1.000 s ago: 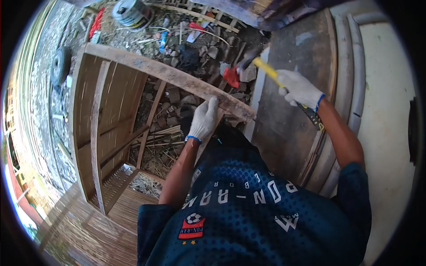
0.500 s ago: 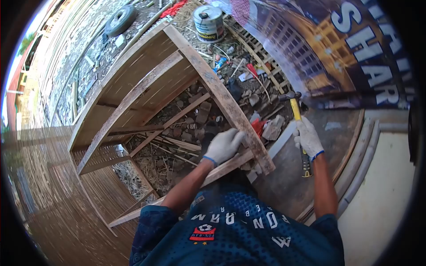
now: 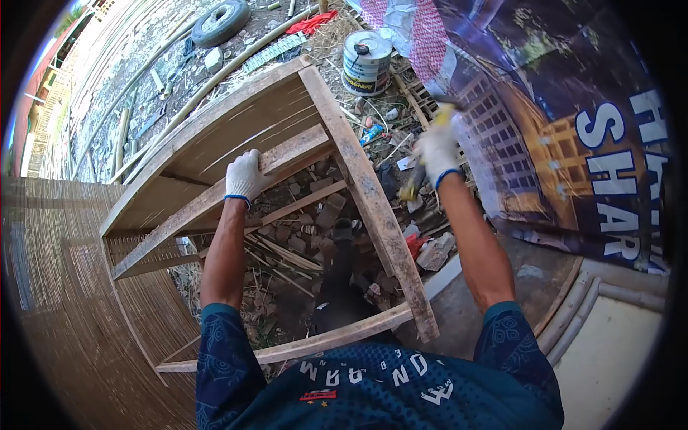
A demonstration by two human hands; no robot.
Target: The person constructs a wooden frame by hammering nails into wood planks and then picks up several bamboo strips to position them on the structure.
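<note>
A large wooden frame [image 3: 380, 193] with boards on its far side stands in front of me. My left hand [image 3: 245, 175], in a white glove with a blue cuff, is closed over the frame's middle wooden beam [image 3: 297, 149]. To the right of the frame, my right hand [image 3: 437, 152], gloved alike, is raised and grips a hammer [image 3: 411, 189] with a yellow and black handle. The hammer's head, above the fist, is smeared by motion. A near rail [image 3: 337, 333] of the frame runs across in front of my shirt.
Rubble and sticks [image 3: 287, 251] lie on the ground inside the frame. Beyond it are a paint bucket [image 3: 367, 63] and a tyre [image 3: 221, 23]. A printed banner [image 3: 559, 129] hangs at the right, and a bamboo slat wall [image 3: 57, 287] stands at the left.
My left hand has moved from the near right corner of the frame to its middle beam. My right hand has lifted the hammer up and to the left. The view has shifted.
</note>
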